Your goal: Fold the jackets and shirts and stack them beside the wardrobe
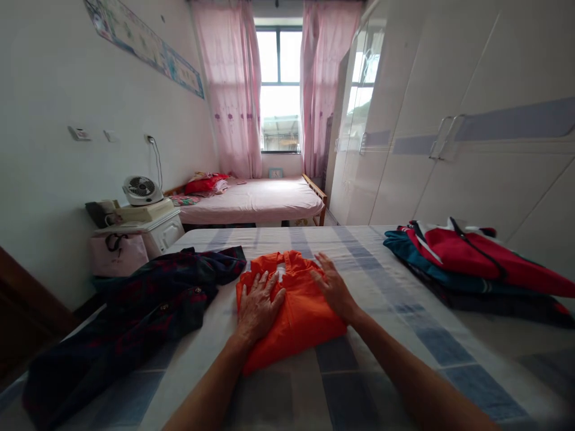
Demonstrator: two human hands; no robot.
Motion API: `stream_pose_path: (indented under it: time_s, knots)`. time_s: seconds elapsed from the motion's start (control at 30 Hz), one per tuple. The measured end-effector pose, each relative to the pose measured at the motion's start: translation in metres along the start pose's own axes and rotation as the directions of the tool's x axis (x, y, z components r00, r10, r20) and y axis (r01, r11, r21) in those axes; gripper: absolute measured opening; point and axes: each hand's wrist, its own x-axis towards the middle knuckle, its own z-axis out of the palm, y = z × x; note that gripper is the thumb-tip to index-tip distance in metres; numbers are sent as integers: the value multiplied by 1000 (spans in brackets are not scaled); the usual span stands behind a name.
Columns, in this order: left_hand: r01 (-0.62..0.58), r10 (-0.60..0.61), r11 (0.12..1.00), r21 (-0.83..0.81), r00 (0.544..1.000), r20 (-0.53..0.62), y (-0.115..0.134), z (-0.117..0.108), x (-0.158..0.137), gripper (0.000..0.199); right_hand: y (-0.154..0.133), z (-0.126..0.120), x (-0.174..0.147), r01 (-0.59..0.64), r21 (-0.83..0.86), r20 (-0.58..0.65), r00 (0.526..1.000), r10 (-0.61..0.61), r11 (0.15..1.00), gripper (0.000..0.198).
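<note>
An orange shirt [299, 311], folded into a compact shape with its collar at the far end, lies on the bed in front of me. My left hand [260, 302] rests flat on its left part, fingers spread and pointing away. On the shirt's right edge lies my right hand [333, 288], fingers stretched out toward the collar. Neither hand grips the cloth. Left of the shirt a dark plaid garment [148, 311] with buttons is spread loosely, its far end close to the orange cloth.
A pile of folded clothes, red jacket [480, 251] on top, lies at the right of the checked bedsheet [377, 353]. White wardrobes [413, 155] line the right side. A cabinet with a fan [142, 188] and a pink bag [117, 254] stand left. Another bed [265, 200] is beyond.
</note>
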Motion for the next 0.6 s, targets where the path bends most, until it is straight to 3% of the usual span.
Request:
stream_pose_path:
  time_s: [0.03,0.1,0.17,0.27,0.33,0.4,0.6]
  knots:
    - [4,-4,1000,-9,1000,1,0,0,0,54,2,-9,-9,-85,80,-126,988,94,993,53]
    - [7,-7,1000,-19,1000,1,1,-1,-1,53,7,-25,-33,-264,300,-256,903,344,917,49]
    - [10,-10,1000,-20,1000,0,1,-2,-1,53,8,-37,-62,-409,555,-171,796,580,724,39]
    - [12,-12,1000,-28,1000,4,2,-3,-1,54,-4,-44,-100,-488,790,132,727,674,371,28]
    - [17,-17,999,-35,1000,9,2,-4,-1,54,-20,-42,-116,-503,837,274,728,628,217,28]
    - [23,-23,999,-41,1000,12,3,-5,-2,54,-37,-35,-124,-498,856,338,742,578,139,27]
    - [33,-32,998,-49,999,25,3,-8,-2,53,-67,14,-117,-414,904,332,837,436,106,22]
